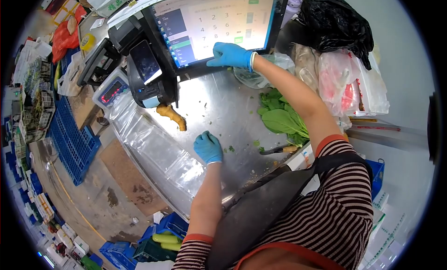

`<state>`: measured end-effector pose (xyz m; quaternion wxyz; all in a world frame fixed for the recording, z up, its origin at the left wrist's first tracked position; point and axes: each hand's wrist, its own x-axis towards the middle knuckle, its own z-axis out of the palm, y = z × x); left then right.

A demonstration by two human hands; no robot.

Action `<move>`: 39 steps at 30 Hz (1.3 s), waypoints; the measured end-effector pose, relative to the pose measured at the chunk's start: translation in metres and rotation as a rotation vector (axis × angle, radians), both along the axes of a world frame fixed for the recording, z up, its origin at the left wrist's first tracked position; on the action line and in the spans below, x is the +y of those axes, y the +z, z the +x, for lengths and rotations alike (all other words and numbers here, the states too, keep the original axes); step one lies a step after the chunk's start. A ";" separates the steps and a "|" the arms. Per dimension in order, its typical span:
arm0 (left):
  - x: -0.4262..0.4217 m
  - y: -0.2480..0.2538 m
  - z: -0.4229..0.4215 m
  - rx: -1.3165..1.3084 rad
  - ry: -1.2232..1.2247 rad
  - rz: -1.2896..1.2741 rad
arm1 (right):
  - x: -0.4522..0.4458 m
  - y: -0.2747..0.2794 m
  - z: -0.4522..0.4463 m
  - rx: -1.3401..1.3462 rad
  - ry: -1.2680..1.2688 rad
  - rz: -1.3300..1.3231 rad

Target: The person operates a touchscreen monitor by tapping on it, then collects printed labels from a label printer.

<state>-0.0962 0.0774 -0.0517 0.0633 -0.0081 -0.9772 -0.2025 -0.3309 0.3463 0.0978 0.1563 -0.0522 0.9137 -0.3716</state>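
Observation:
My right hand [232,56], in a blue glove, is at the lower edge of a touchscreen [205,42] showing a number keypad. Its fingers are curled, with nothing seen in them. On the metal table [235,109] rests my left hand [208,147], also blue-gloved and closed, beside clear plastic bags [156,146]. A knobbly brown ginger root [172,116] lies just beyond it. Leafy greens [282,114] lie under my right forearm, near a knife with a wooden handle [279,150]. Small leaf scraps dot the metal.
A scale with a red display [111,91] and a black printer [148,74] stand left of the screen. Black [335,23] and white plastic bags [342,81] are piled at the right. Blue crates [172,223] sit below the table's front, and a blue pallet [72,135] at far left.

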 end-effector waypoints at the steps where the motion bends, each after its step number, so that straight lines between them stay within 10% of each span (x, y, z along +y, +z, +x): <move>1: 0.000 0.002 0.000 -0.011 0.000 -0.003 | 0.001 0.001 0.003 0.047 0.010 -0.005; 39: 0.005 0.005 0.000 -0.030 0.022 -0.015 | 0.032 -0.013 0.045 0.065 -0.134 -0.123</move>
